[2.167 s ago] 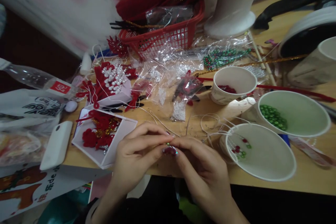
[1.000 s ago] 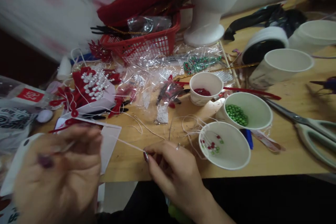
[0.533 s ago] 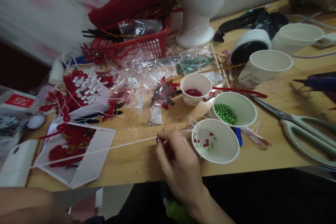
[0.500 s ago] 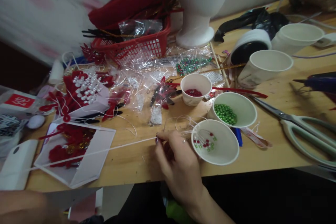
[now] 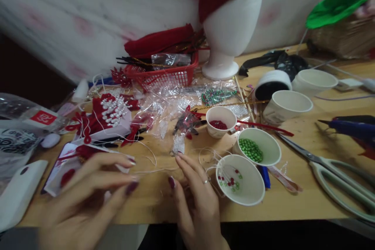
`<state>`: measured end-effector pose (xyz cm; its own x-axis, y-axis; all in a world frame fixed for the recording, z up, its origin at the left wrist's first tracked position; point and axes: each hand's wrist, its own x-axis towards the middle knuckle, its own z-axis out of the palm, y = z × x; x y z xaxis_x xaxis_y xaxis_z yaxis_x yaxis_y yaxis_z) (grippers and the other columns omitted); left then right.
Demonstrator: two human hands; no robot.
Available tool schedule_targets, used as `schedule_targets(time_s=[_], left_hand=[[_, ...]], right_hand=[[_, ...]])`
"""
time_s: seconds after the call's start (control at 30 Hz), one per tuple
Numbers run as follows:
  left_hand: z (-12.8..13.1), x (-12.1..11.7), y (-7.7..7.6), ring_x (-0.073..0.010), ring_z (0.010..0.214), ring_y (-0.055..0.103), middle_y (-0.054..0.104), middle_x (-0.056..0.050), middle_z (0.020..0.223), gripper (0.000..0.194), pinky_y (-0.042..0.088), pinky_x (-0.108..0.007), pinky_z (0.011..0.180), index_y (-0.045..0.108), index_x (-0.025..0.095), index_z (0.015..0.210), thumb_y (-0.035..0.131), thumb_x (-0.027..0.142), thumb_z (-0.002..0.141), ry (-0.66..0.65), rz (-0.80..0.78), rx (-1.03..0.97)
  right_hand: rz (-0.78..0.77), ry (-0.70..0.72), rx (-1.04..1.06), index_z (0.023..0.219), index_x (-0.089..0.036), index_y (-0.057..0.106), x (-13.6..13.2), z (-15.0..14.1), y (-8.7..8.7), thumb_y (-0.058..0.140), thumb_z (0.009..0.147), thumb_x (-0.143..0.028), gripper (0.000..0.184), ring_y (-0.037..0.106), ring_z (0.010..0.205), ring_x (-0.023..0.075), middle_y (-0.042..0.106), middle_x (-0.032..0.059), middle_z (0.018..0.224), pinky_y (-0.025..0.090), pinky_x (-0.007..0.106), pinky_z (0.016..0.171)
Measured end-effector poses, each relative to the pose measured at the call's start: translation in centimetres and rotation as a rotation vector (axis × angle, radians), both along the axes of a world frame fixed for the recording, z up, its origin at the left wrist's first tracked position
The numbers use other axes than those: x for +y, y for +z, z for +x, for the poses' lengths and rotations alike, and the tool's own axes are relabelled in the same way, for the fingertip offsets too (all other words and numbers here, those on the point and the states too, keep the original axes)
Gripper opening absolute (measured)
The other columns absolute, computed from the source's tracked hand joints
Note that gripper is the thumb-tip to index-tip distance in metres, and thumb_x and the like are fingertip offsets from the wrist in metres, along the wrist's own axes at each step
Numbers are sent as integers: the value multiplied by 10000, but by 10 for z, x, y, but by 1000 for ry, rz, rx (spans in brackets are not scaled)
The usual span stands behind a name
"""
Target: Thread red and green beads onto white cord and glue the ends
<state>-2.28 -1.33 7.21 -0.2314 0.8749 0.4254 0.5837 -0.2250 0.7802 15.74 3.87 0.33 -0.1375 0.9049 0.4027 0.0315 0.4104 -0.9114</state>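
My left hand (image 5: 88, 199), blurred, is over the left part of the table with its thumb and middle finger pinched close together. A white thread (image 5: 156, 170) runs between it and my right hand (image 5: 196, 199), whose curled fingers hold the other part. My right thumb stands a little apart from the forefinger, and a ring is on one finger. Right beside this hand, a white cup (image 5: 249, 187) holds thread ends strung with red, green and clear beads. Loops of thread hang over its rim. Behind it stand a cup of green beads (image 5: 250, 150) and a cup of dark red beads (image 5: 218, 125).
Scissors (image 5: 316, 160) and a blue glue gun (image 5: 351, 128) lie at the right. Clear plastic packets (image 5: 166, 105), a red basket (image 5: 166, 79) and a white mannequin head (image 5: 231, 27) stand behind. Pearl strands (image 5: 114, 109), a bottle (image 5: 29, 113) and a white box (image 5: 20, 191) are at left.
My left hand has come in from the lower left edge toward my right hand. The thread between them is shorter and less taut. The view has tilted up.
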Motion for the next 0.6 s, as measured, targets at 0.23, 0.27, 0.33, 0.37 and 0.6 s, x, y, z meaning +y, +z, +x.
schedule_targets(time_s=[0.23,0.27,0.33,0.37,0.6], left_hand=[[37,31,1,-167,828,665,641,-42,937,114,575,-229,663,794,324,828,732,228,828,-204,-116,32],[38,31,-1,-167,822,662,639,-47,922,100,574,-233,666,798,317,823,738,237,826,-193,-105,5],[39,31,-3,-166,812,658,635,-55,897,77,566,-226,647,804,298,817,738,259,830,-171,-87,-40],[39,31,-4,-167,807,659,636,-58,886,74,562,-221,635,806,287,809,738,272,832,-166,-83,-60],[27,21,5,-154,774,676,711,-37,861,185,550,-234,683,773,282,1017,627,226,919,-141,-79,184]], right_hand=[[-250,184,243,1244,-320,658,-17,-2,1,627,932,-348,315,728,853,200,757,72,1074,615,310,759],[-315,230,283,1176,-285,694,-16,-1,2,627,931,-378,271,728,789,190,770,75,984,614,292,708],[-443,336,357,1031,-214,730,-12,0,7,616,928,-445,277,683,590,148,750,59,756,575,236,559],[-495,369,378,966,-197,732,-10,1,9,619,923,-467,296,638,506,123,716,37,658,539,209,497],[-552,301,400,805,-188,730,-4,4,16,687,881,-431,258,608,494,107,662,7,570,512,191,492]])
